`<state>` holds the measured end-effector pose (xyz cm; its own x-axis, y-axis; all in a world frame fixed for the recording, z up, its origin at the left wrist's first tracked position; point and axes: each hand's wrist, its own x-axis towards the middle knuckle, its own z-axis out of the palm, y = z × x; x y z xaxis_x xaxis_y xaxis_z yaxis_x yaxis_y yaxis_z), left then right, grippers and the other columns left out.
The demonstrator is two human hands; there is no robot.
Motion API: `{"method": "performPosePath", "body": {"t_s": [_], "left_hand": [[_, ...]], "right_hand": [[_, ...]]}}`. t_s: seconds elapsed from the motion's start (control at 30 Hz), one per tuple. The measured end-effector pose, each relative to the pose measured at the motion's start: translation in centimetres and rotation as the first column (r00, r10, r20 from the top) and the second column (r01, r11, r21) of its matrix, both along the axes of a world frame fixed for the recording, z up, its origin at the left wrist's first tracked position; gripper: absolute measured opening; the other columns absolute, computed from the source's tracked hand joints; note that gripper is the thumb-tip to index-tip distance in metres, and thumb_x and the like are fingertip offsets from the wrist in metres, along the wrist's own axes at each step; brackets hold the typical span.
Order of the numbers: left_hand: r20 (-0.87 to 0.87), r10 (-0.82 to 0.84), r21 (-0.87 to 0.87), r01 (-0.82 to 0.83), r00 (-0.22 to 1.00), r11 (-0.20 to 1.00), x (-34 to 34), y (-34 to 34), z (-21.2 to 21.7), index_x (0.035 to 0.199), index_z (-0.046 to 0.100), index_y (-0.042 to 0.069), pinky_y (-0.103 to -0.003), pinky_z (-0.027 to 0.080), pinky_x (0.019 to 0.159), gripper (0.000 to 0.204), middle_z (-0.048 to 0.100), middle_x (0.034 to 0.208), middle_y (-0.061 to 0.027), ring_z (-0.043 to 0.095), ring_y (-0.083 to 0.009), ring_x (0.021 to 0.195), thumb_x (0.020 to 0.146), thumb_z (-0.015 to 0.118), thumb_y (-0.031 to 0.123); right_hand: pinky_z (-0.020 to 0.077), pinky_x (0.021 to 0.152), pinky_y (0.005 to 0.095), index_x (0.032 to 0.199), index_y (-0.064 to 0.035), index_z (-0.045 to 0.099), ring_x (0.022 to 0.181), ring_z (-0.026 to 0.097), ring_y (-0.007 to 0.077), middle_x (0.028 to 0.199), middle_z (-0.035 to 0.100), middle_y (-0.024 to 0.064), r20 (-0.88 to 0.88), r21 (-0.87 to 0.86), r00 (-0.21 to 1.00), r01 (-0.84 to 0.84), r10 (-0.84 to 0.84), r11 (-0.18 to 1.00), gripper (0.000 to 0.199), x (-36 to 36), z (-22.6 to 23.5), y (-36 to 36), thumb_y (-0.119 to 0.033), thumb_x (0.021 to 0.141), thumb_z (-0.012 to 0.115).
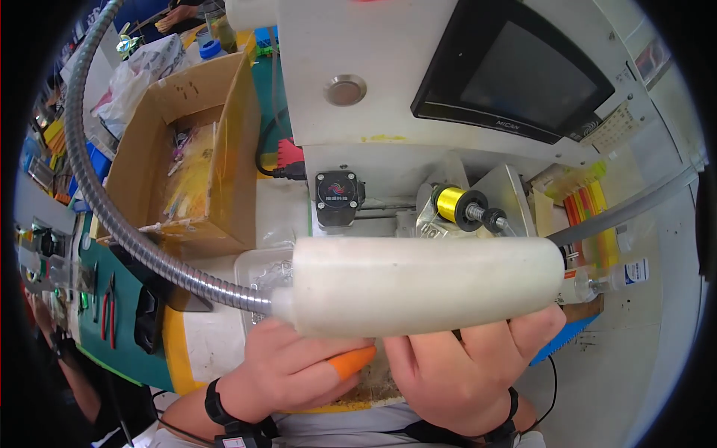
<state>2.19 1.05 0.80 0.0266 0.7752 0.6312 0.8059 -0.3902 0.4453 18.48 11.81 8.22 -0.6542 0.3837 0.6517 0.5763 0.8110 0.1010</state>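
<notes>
A thick white cylinder (429, 284) on a flexible metal gooseneck (142, 243) crosses the middle of the view and covers the space above both hands. Just below its left half is my left hand (287, 373), fingers bent and closed, with an orange finger cot (351, 364) on one finger. My right hand (459, 377) curls up behind the cylinder's right half, its fingertips hidden. Whatever the two hands hold cannot be made out. Beyond my left hand, a clear plastic tray (245, 280) with small shiny metal pieces shows partly past the cylinder.
A white machine (358, 37) with a dark screen (523, 71), a small motor (336, 198) and a yellow spool (450, 203) stands ahead. An open cardboard box (239, 172) is at left, near red-handled pliers (108, 317). Another person's arm (75, 373) shows at far left.
</notes>
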Motion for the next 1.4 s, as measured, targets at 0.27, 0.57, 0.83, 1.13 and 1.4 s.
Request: {"method": "performPosePath", "body": {"t_s": [0.27,0.57,0.83,1.13,1.4], "left_hand": [[-0.003,-0.002,0.033,0.002,1.0,0.999,0.1,0.0,0.4,0.096,0.077,0.015,-0.029,0.055,0.069,0.031,0.079,0.111,0.0011,0.075,-0.0194,0.094,0.067,0.087,0.014],[-0.006,0.006,0.063,-0.006,1.0,0.998,0.2,0.2,0.1,0.095,0.076,0.014,-0.03,0.056,0.069,0.031,0.079,0.109,0.0004,0.074,-0.02,0.093,0.066,0.086,0.012],[-0.014,0.029,0.016,-0.028,0.999,0.999,0.2,0.2,-0.3,0.096,0.075,0.014,-0.031,0.05,0.065,0.03,0.078,0.113,0.0014,0.073,-0.0183,0.09,0.068,0.085,0.013],[-0.072,0.063,-0.011,-0.064,0.995,0.998,-0.1,-0.2,-0.6,0.096,0.076,0.016,-0.029,0.041,0.059,0.026,0.078,0.114,0.0046,0.057,-0.0126,0.065,0.072,0.085,0.015],[-0.043,0.056,-0.024,-0.057,0.997,0.998,-0.1,-0.2,0.1,0.092,0.075,0.014,-0.031,0.042,0.059,0.025,0.078,0.107,0.0022,0.061,-0.0158,0.064,0.068,0.08,0.009]], "right_hand": [[0.0383,0.091,0.0499,0.088,-0.0127,0.08,0.111,0.059,0.0398,0.11,0.072,0.0082,0.008,-0.01,1.0,-0.011,0.011,1.0,0.024,0.2,0.3,0.0,-0.013,0.064,0.082],[0.0384,0.092,0.0492,0.091,-0.0128,0.081,0.112,0.06,0.0399,0.112,0.072,0.0086,0.014,-0.012,1.0,0.005,-0.005,1.0,0.026,0.2,0.2,0.0,-0.015,0.065,0.082],[0.0388,0.094,0.0455,0.093,-0.0158,0.082,0.111,0.058,0.0358,0.115,0.071,0.0072,-0.002,-0.018,1.0,-0.01,0.01,1.0,0.026,0.2,0.1,0.0,-0.015,0.067,0.083],[0.0407,0.086,0.0408,0.107,-0.0261,0.071,0.095,0.053,0.0231,0.111,0.057,0.0002,-0.244,-0.188,0.909,-0.387,0.338,0.903,0.029,8.1,-6.5,-2.3,-0.027,0.08,0.08],[0.0372,0.095,0.0483,0.125,-0.0085,0.067,0.112,0.056,0.0336,0.128,0.061,0.0151,-0.269,-0.353,0.962,-0.061,-0.039,0.934,0.046,11.1,-10.8,0.1,-0.024,0.082,0.075]]}}
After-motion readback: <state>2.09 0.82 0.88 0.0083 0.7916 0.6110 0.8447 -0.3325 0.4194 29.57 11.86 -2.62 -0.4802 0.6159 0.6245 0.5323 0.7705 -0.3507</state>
